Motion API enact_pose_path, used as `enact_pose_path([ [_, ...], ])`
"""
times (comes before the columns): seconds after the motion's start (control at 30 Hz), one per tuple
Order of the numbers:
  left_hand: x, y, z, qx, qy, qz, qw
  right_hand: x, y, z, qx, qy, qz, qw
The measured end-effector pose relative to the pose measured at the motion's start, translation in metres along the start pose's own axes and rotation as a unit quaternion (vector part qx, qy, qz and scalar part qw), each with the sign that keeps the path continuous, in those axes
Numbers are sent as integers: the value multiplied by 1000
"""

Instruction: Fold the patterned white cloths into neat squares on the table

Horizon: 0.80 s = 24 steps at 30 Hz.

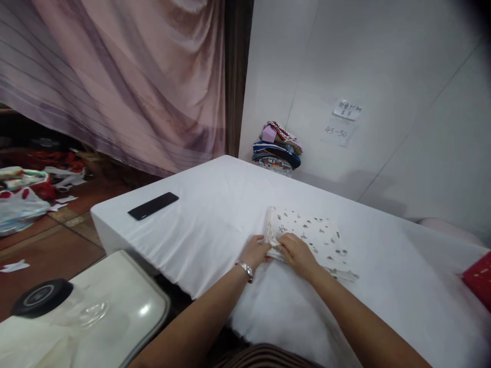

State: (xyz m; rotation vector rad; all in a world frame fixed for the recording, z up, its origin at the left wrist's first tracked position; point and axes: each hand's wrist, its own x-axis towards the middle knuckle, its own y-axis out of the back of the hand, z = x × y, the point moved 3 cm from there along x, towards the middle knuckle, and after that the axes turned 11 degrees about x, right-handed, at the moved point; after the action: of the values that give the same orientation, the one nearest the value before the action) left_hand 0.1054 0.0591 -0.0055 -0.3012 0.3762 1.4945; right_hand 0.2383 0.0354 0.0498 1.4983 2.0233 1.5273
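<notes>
A folded white cloth (320,235) printed with small dark motifs lies on the white-covered table (218,204) in front of me. My right hand (297,254) grips its near left edge, fingers curled over the layers. Close beside it, my left hand (256,251), with a silvery bracelet at the wrist, pinches the cloth's left corner. Both hands are closed on the fabric, and some fingertips are hidden under or behind it.
A black phone-like slab (153,205) lies on the table's left part. Folded clothes (276,148) are stacked past the far edge by the wall. A red object (477,278) is at the right edge. A whitish surface with a black-capped container (42,298) stands at lower left.
</notes>
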Motion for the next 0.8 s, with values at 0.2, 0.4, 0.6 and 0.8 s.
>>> enact_pose_path([
  [0.2, -2, 2, 0, -42, 17, -41, 998, 2, 2, -1, -72, 10, -59, 996],
  [0.4, -7, 6, 2, -75, 12, -79, 994, 2, -3, -3, -14, -12, -68, 998],
  [0.6, -8, 8, -2, -64, -39, -102, 992, 2, -2, 2, 106, -74, -34, 991],
  [0.8, 0, 6, -10, -34, -40, -97, 994, 0, -3, 5, 110, -70, 29, 991],
])
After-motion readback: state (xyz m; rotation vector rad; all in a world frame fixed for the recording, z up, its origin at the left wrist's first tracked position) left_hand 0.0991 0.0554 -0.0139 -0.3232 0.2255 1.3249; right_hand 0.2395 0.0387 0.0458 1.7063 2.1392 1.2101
